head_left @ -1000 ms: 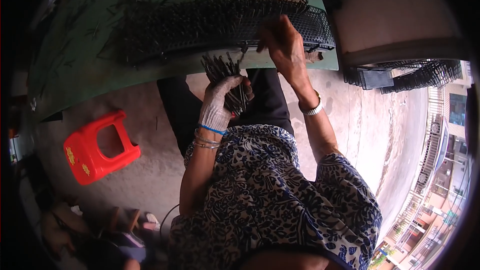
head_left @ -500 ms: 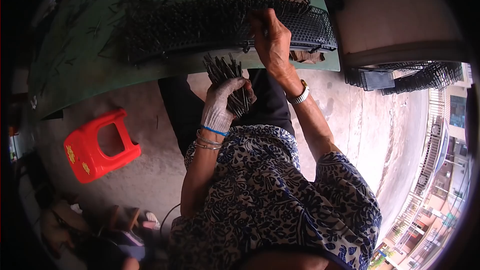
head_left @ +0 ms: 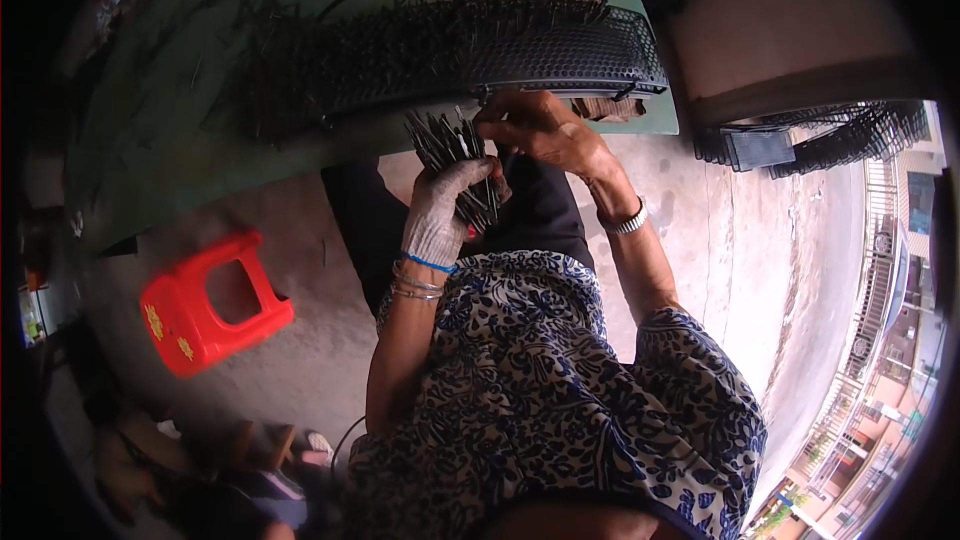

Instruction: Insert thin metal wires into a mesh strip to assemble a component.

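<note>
My left hand (head_left: pixel 440 202), in a pale knitted glove, is closed round a bundle of thin dark rods (head_left: pixel 440 140) that fan out at the top. Just right of the rod tips is my bare right hand (head_left: pixel 555 135), its fingertips pinched together against the bundle's edge; what is between them is too small to make out. Beyond both hands lies a long black perforated mesh tray (head_left: pixel 560 52). Many similar rods (head_left: pixel 380 50) stand upright in its left and middle part, while holes show on its right part.
The tray rests on a green table (head_left: pixel 140 140) with loose rods scattered at its far left. Brown cardboard (head_left: pixel 608 109) lies under the tray's right end. A red plastic stool (head_left: pixel 200 315) stands on the floor to the left. Black mesh pieces (head_left: pixel 800 145) are at the right.
My right hand has come back from above the tray, toward me, to the tips of the bundle. The left hand still holds the rods in about the same place.
</note>
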`<state>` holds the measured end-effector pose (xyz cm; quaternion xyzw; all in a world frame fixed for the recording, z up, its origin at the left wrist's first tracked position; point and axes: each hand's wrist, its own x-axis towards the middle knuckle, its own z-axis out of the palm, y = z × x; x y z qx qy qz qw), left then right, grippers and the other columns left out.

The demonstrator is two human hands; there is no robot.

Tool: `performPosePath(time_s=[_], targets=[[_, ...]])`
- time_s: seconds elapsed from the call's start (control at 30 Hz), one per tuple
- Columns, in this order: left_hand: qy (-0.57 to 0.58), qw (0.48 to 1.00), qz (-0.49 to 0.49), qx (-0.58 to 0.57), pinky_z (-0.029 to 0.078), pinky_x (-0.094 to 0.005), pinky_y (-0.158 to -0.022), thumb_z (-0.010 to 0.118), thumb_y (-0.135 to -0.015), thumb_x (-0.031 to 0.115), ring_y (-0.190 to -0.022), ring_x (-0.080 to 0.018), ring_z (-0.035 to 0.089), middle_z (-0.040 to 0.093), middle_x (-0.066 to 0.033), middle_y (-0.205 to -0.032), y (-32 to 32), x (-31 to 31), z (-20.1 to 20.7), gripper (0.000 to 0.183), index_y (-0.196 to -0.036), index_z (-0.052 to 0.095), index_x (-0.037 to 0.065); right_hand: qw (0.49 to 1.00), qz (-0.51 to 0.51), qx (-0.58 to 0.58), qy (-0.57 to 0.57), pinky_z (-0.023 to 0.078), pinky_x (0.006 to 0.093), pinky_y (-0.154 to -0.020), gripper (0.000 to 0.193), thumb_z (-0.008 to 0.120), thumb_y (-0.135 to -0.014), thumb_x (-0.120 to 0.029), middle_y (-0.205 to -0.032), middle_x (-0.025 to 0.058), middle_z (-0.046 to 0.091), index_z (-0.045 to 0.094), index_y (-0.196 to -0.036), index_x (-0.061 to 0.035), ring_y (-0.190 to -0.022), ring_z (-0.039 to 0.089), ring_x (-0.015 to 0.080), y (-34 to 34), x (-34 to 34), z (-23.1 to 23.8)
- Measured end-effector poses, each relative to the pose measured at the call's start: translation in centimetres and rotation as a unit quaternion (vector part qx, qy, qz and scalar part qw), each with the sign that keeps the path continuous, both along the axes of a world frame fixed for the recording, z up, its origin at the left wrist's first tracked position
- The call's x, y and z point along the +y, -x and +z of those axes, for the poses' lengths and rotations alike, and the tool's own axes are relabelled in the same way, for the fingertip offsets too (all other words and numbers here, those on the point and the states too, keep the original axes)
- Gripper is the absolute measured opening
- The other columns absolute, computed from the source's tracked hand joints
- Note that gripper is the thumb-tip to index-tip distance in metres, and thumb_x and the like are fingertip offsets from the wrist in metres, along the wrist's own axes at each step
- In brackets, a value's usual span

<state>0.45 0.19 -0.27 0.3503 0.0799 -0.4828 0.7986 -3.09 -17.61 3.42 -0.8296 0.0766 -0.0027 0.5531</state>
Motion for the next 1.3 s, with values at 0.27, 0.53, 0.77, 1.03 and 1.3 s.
performPosePath(time_s=[0.27, 0.53, 0.77, 1.03, 1.3], targets=[[-0.019, 0.997, 0.025, 0.068, 0.058, -0.036, -0.068, 0.061, -0.088, 0.008, -0.075, -0.022, 0.067, 0.068, -0.0124, -0.088, -0.9, -1.5, -0.7, 0.016, -0.099, 0.064, -0.003, 0.987, -0.041, -0.003, -0.152, 0.051, 0.0251, -0.062, 0.01, 0.06, -0.094, -0.009, -0.08, 0.0059, 0.065, 0.06, -0.094, 0.0014, -0.066, 0.062, 0.0119, 0.4, -1.3, 0.4], [-0.039, 0.997, 0.032, 0.051, 0.059, -0.0401, -0.073, 0.061, -0.088, 0.008, -0.08, -0.0259, 0.068, 0.068, -0.0125, -0.088, -0.8, -3.1, -0.9, 0.015, -0.098, 0.065, -0.003, 0.905, -0.307, -0.273, 0.109, 0.045, 0.0242, -0.054, 0.003, 0.059, -0.093, -0.002, -0.07, 0.0042, 0.061, 0.057, -0.092, 0.0004, -0.059, 0.054, 0.0087, -2.9, -3.5, 0.2], [0.055, 0.996, -0.015, 0.066, 0.055, -0.0491, -0.084, 0.056, -0.094, 0.017, -0.09, -0.0264, 0.066, 0.066, -0.0101, -0.093, -0.4, -3.4, -1.1, 0.018, -0.1, 0.063, 0.002, 0.887, -0.282, -0.315, 0.188, 0.041, 0.0256, -0.05, 0.003, 0.059, -0.092, -0.003, -0.069, 0.0054, 0.055, 0.056, -0.09, -0.0035, -0.058, 0.051, 0.0104, -6.3, -4.0, -3.0], [0.001, 0.996, 0.034, 0.08, 0.058, -0.0368, -0.064, 0.06, -0.088, 0.007, -0.07, -0.0234, 0.065, 0.066, -0.0124, -0.08, -0.5, -3.6, 0.4, 0.013, -0.092, 0.064, -0.005, 0.868, -0.228, -0.267, 0.352, 0.049, 0.0406, -0.061, 0.011, 0.066, -0.084, -0.013, -0.086, 0.015, 0.06, 0.061, -0.093, -0.0083, -0.074, 0.06, 0.0364, -6.8, -3.8, -2.4], [0.007, 0.995, 0.039, 0.095, 0.057, -0.0351, -0.062, 0.06, -0.088, 0.007, -0.067, -0.0236, 0.065, 0.066, -0.0134, -0.08, -0.9, -3.7, -0.1, 0.015, -0.095, 0.064, -0.005, 0.887, -0.21, -0.198, 0.361, 0.05, 0.0398, -0.065, 0.014, 0.068, -0.083, -0.021, -0.082, 0.0119, 0.063, 0.067, -0.091, -0.01, -0.075, 0.062, 0.0309, -5.5, -4.1, -1.6]])
